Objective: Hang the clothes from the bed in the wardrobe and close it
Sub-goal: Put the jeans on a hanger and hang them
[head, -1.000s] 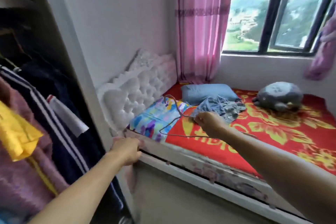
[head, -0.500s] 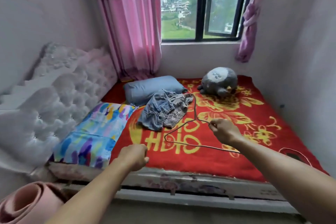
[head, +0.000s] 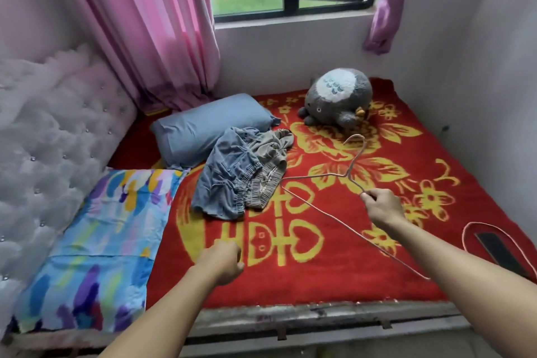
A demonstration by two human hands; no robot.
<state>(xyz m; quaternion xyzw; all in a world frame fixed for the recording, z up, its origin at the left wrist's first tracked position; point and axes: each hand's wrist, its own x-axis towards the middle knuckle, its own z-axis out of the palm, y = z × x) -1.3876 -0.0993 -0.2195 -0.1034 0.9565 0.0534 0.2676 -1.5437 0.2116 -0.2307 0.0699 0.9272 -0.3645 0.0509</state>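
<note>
I see the bed (head: 319,279). The clothes (head: 241,180) are heaped mid-mattress, left of the hanger (head: 347,175). Right hand (head: 383,208) pinches its wire arm; left hand (head: 223,263) is curled, holding nothing. Risk — this off-centre pinch lets the hanger swing, so its hook may snag the clothes.
</note>
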